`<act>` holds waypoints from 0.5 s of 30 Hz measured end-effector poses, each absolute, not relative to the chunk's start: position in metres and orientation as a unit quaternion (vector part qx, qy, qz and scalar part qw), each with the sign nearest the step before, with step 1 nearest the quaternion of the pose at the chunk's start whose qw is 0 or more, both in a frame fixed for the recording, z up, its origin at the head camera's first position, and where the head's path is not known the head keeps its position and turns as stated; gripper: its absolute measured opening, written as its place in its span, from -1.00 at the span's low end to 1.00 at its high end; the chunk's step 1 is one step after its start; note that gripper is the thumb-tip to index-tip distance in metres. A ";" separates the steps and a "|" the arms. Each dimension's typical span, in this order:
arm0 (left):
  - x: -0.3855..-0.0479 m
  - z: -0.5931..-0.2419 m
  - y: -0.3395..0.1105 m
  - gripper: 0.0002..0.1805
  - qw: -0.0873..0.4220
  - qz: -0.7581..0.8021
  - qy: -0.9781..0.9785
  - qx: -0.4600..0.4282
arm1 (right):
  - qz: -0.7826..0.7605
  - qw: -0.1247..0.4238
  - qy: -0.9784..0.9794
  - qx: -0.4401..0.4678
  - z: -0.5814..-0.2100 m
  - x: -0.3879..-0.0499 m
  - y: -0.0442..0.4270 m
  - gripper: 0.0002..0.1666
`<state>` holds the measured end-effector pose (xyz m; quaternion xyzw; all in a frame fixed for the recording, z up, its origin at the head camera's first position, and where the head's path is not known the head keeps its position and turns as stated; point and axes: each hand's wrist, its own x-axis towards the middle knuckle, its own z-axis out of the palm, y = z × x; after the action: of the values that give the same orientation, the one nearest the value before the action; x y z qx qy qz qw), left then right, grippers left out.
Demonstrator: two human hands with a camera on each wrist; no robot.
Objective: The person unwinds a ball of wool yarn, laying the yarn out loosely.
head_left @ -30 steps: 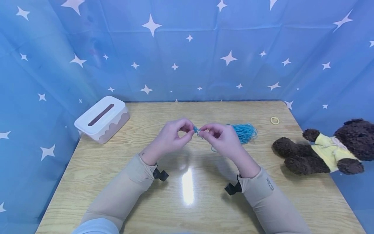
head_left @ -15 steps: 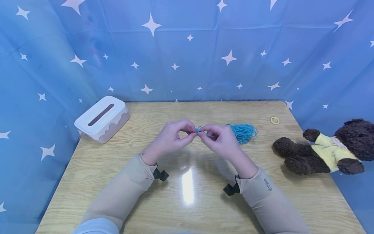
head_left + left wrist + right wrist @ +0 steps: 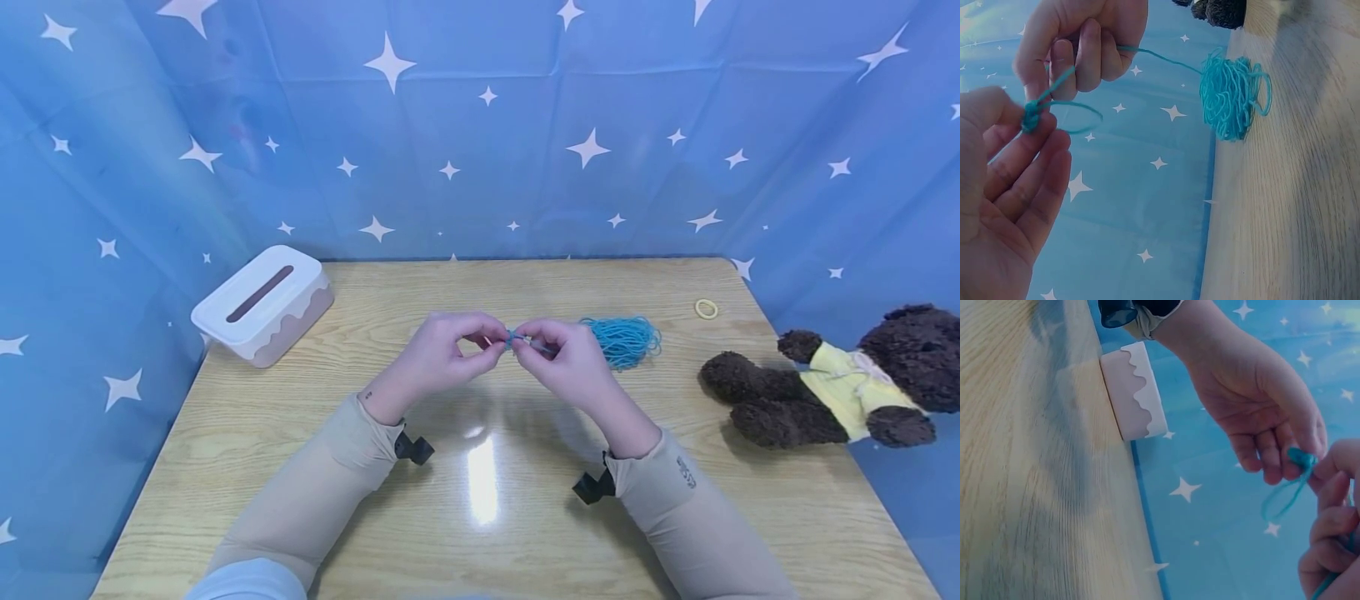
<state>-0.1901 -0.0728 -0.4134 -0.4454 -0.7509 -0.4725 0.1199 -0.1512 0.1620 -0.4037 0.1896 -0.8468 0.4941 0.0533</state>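
Both hands meet above the middle of the table. My left hand (image 3: 446, 357) pinches a small knotted piece of turquoise yarn (image 3: 1030, 117) between thumb and index finger, its other fingers loosely bent. A loose loop and a short end stick out from the knot. My right hand (image 3: 572, 358) pinches the yarn close beside the knot, its remaining fingers curled. Something thin and greyish shows between the right fingers in the head view, too small to identify. A strand runs from the right hand to the turquoise yarn skein (image 3: 624, 342) lying behind it.
A white-lidded tissue box (image 3: 262, 304) stands at the table's back left. At the back right lies a small yellow ring (image 3: 705, 309). A brown plush bear (image 3: 832, 383) in yellow clothes lies across the right edge. A starry blue curtain (image 3: 480, 125) hangs behind.
My right hand has moved slightly left, so the fingertips of both hands are closer together at the knot. The yarn between them is now mostly covered. The skein has stayed put.
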 end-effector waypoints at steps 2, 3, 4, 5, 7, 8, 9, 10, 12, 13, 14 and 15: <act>-0.190 -0.413 -0.072 -0.86 0.124 -0.472 -0.752 -0.443 | 0.497 0.050 -0.846 0.189 -0.403 -0.151 0.162 -0.83; -0.190 -0.413 -0.071 -0.85 0.128 -0.470 -0.753 -0.443 | 0.498 0.047 -0.845 0.189 -0.402 -0.151 0.163 -0.83; -0.190 -0.413 -0.071 -0.84 0.130 -0.467 -0.754 -0.443 | 0.500 0.046 -0.844 0.189 -0.402 -0.150 0.163 -0.83; -0.190 -0.413 -0.071 -0.84 0.133 -0.465 -0.756 -0.442 | 0.500 0.045 -0.844 0.189 -0.401 -0.150 0.163 -0.82; -0.190 -0.414 -0.071 -0.86 0.135 -0.461 -0.759 -0.440 | 0.500 0.044 -0.844 0.189 -0.401 -0.150 0.163 -0.82; -0.190 -0.414 -0.072 -0.87 0.135 -0.459 -0.760 -0.439 | 0.499 0.043 -0.845 0.188 -0.401 -0.150 0.163 -0.82; -0.190 -0.414 -0.072 -0.88 0.136 -0.458 -0.762 -0.438 | 0.498 0.043 -0.845 0.188 -0.401 -0.150 0.162 -0.82; -0.190 -0.414 -0.072 -0.89 0.133 -0.460 -0.762 -0.436 | 0.498 0.044 -0.846 0.188 -0.401 -0.150 0.162 -0.83; -0.189 -0.414 -0.073 -0.89 0.131 -0.461 -0.763 -0.433 | 0.497 0.042 -0.846 0.187 -0.401 -0.150 0.162 -0.82; -0.189 -0.414 -0.073 -0.89 0.130 -0.461 -0.764 -0.432 | 0.498 0.042 -0.846 0.187 -0.401 -0.150 0.163 -0.82; -0.188 -0.413 -0.073 -0.89 0.128 -0.461 -0.765 -0.431 | 0.498 0.041 -0.846 0.187 -0.401 -0.150 0.163 -0.82; -0.188 -0.413 -0.073 -0.90 0.126 -0.462 -0.765 -0.431 | 0.498 0.040 -0.845 0.188 -0.401 -0.150 0.163 -0.82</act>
<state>-0.1882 -0.0728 -0.4129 -0.4305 -0.7653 -0.4616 0.1260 -0.1503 0.1629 -0.4007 0.1876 -0.8455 0.4984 0.0401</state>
